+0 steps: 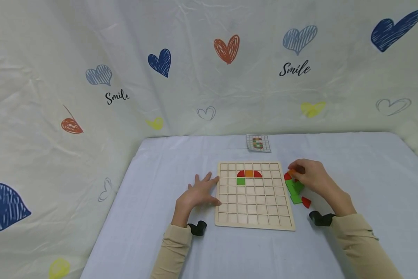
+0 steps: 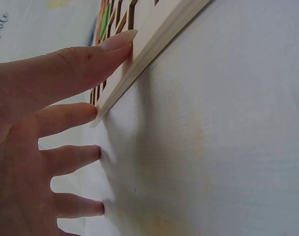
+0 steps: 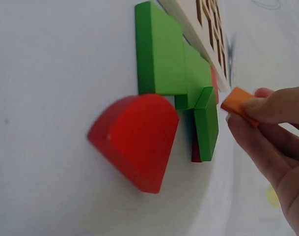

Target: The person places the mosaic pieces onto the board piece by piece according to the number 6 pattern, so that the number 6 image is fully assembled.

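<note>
My left hand (image 1: 199, 192) rests with fingers spread at the left edge of a wooden grid board (image 1: 231, 221). Its thumb lies on the board's rim in the left wrist view. On the grid, an orange square (image 1: 249, 174) sits between two red quarter-round blocks, with a green square (image 1: 241, 181) under the left one. Right of the board, my right hand (image 1: 311, 176) pinches an orange block (image 3: 237, 104) between thumb and fingers. Below it lie several green blocks (image 3: 166, 54), one leaning on another piece. A loose red quarter-round block (image 3: 139, 140) lies nearest the right wrist camera.
A small printed card (image 1: 259, 143) with a coloured grid pattern lies behind the board. White cloth covers the table (image 1: 153, 162), and a curtain (image 1: 188, 89) with printed hearts hangs behind it. Dark wrist cameras sit close over the cloth beside both wrists.
</note>
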A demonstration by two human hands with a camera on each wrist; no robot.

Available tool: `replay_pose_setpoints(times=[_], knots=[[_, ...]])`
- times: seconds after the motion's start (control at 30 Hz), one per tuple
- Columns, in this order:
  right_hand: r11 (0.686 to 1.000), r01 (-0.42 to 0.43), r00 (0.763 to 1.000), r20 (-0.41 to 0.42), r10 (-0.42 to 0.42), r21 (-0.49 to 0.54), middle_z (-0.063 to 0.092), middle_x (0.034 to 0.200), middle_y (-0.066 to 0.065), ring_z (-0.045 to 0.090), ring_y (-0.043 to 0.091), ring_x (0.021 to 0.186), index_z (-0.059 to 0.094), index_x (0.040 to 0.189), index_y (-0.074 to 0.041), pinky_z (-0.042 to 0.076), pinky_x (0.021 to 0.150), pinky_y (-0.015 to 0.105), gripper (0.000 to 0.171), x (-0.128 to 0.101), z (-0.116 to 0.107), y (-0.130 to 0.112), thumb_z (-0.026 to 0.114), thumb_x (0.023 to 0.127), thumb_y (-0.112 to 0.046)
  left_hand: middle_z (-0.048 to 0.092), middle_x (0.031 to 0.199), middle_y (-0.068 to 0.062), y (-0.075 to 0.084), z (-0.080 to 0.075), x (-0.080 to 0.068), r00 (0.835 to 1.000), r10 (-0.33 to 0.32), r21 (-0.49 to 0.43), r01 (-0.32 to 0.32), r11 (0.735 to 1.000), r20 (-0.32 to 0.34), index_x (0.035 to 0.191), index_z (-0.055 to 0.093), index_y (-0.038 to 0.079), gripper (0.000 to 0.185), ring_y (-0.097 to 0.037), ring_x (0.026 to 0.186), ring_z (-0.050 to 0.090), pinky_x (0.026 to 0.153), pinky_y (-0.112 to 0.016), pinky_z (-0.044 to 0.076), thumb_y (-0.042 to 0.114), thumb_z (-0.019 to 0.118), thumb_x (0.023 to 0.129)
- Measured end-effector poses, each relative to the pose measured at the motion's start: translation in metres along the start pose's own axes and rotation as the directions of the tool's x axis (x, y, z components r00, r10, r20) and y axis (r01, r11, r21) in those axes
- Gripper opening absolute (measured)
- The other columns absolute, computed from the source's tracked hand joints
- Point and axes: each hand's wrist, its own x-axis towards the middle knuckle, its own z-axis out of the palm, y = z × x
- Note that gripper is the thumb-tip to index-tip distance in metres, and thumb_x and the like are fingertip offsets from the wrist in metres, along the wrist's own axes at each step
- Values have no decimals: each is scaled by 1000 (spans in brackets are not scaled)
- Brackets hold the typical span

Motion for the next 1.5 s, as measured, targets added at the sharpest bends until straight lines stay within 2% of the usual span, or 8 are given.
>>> replay_pose_setpoints(times=[0.23, 0.53, 0.7, 0.83, 1.07, 1.5], knots=[[997, 50, 998, 35, -52, 55, 69, 106, 22, 66, 34, 94, 66, 113, 5, 57, 81, 47, 29, -2, 2, -5, 68, 86, -4, 14, 164, -7, -1, 1, 2, 1000, 3, 3, -3, 1000, 5, 152, 34, 24, 88, -50, 147, -3, 110, -75, 10, 36, 80, 78], [992, 93, 994, 45, -97, 83, 70, 105, 22, 67, 34, 93, 66, 114, 9, 57, 81, 46, 31, -3, 8, -12, 69, 84, -1, 14, 164, -7, -1, 1, 2, 1000, 8, 2, -8, 1000, 5, 152, 34, 24, 88, -50, 147, -3, 110, -75, 10, 36, 81, 78], [992, 67, 994, 75, -76, 109, 70, 105, 19, 65, 29, 92, 67, 115, 6, 56, 83, 46, 32, -3, 11, -17, 71, 85, -5, 15, 164, -7, 0, 1, 2, 1000, 2, 1, -2, 1000, 5, 152, 35, 24, 88, -50, 147, -2, 110, -75, 10, 35, 81, 78], [993, 34, 994, 98, -45, 111, 69, 105, 14, 65, 24, 90, 68, 115, 2, 57, 82, 43, 33, -2, 15, -21, 73, 85, -11, 15, 164, -7, 1, 0, 2, 1000, -1, -1, 1, 1000, 6, 152, 35, 23, 88, -50, 147, -2, 110, -75, 11, 35, 81, 77], [988, 70, 992, 94, -84, 137, 70, 98, 11, 63, 17, 83, 70, 110, 0, 57, 76, 30, 30, -1, 18, -28, 75, 82, -11, 15, 164, -7, 1, -1, 1, 1000, 1, -8, -1, 1000, 3, 152, 35, 23, 88, -50, 148, -2, 110, -75, 10, 34, 81, 78], [985, 62, 983, 164, -89, 162, 68, 97, 6, 60, 15, 83, 70, 108, -3, 52, 74, 27, 31, 1, 32, -42, 77, 81, -16, 15, 164, -7, 0, -1, 3, 1000, 0, -3, 0, 1000, 0, 152, 35, 23, 88, -50, 148, -2, 110, -75, 11, 35, 81, 78]])
